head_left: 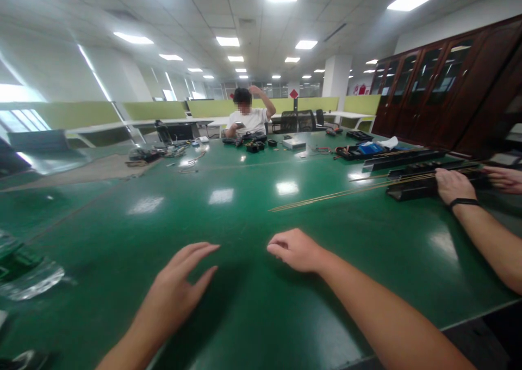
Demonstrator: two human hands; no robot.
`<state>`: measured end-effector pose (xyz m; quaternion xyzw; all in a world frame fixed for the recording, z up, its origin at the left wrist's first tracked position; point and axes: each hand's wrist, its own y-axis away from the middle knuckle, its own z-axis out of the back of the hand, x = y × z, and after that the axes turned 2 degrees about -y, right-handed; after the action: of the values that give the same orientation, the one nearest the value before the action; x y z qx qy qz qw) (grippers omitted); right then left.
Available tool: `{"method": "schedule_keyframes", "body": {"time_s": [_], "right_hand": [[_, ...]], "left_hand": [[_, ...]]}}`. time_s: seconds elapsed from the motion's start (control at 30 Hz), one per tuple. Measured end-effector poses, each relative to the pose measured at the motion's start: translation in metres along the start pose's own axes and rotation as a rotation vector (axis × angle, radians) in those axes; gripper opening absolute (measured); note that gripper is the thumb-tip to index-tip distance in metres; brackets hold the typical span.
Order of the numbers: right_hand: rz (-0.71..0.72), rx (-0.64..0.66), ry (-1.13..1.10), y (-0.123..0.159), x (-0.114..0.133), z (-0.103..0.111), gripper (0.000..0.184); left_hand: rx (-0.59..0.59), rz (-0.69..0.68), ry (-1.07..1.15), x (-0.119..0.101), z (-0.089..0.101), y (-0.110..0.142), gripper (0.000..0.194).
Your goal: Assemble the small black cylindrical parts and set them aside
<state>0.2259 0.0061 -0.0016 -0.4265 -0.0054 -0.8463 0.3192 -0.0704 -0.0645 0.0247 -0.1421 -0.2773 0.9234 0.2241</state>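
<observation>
Over the green table [240, 294], my left hand [179, 283] hovers with its fingers stretched forward and the thumb apart, nothing in it. My right hand [297, 250] is closed, thumb and fingers curled together. Whatever it may hold is hidden or too small to make out. Beyond my right hand, several thin yellowish rods [326, 198] extend leftward from a black channel-shaped bar [402, 191]. A nearby person's hand [454, 186], with a black wristband, rests at the rods and bar. Another hand [505, 178] is at the right edge.
A clear bottle [26, 266] with a green label is at the left. Across the table sits a person [255, 121] holding a phone. Black parts [255, 146], a pale box [293, 143] and a black tray [353, 152] with blue items lie along the far side.
</observation>
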Motion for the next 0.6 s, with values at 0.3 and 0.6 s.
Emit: {"method": "schedule_keyframes", "body": {"time_s": [0.3,0.6], "right_hand": [[0.056,0.015,0.057,-0.003,-0.009,-0.002,0.025],[0.021,0.032,-0.023,0.0,-0.003,-0.004,0.027]], "left_hand": [[0.225,-0.249,0.116,-0.069,-0.071,-0.059,0.032],[0.047,-0.136,0.011,-0.04,-0.046,-0.045,0.03]]}}
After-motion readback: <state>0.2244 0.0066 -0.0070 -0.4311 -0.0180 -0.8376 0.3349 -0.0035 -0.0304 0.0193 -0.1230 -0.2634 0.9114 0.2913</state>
